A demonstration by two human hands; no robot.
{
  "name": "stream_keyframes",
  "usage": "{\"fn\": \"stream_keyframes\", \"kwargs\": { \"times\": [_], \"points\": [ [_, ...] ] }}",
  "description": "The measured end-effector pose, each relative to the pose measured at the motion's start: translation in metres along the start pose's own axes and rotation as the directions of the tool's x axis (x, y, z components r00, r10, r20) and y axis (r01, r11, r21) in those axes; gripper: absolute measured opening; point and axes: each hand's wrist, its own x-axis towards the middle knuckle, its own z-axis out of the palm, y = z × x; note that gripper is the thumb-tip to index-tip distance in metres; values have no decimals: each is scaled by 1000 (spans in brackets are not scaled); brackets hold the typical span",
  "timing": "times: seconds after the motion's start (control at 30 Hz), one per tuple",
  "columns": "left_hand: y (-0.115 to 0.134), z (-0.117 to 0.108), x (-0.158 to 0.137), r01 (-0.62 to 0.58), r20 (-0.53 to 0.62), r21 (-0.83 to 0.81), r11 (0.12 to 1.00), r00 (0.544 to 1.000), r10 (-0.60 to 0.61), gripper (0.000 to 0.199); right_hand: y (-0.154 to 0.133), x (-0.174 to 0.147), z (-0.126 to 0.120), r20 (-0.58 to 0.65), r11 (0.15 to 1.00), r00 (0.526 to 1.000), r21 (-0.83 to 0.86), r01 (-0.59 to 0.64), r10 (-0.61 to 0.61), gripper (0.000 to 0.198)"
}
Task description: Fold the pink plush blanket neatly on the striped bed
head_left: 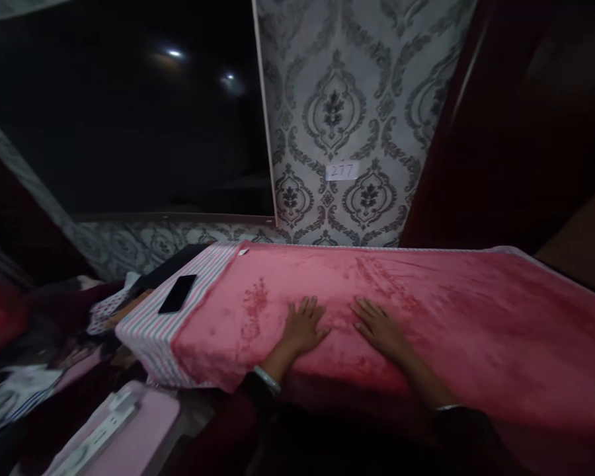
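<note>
Dark sleeves (469,430) nearest; left hand (303,327), right hand (378,327) spread flat, empty, on pink blanket (451,317); tugging it could slide phone (178,294) off left edge of striped cloth (151,330).

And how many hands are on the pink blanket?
2: the left hand and the right hand, apart, both palm down on the plush blanket. No others show.

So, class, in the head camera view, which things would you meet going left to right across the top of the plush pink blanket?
Across the plush pink blanket: black smartphone → small white tag → left hand → right hand.
</note>
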Motion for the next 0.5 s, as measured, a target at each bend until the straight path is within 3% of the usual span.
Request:
{"fn": "stream_keyframes", "kwargs": {
  "times": [0.2,0.37,0.5],
  "points": [
    [-74,-24,-56,285,24,81,955,957,-288,63,11,-3,12,68,999,997,-33,-29,31,62],
    [-137,-41,-102,535,-67,150,831,845,-531,62,13,-8,15,91,999,995,-28,-24,26,68],
    [-175,-47,-120,644,-221,86,760,756,-616,52,16,-22,16,114,999,992,2,-48,48,72]
  ]
}}
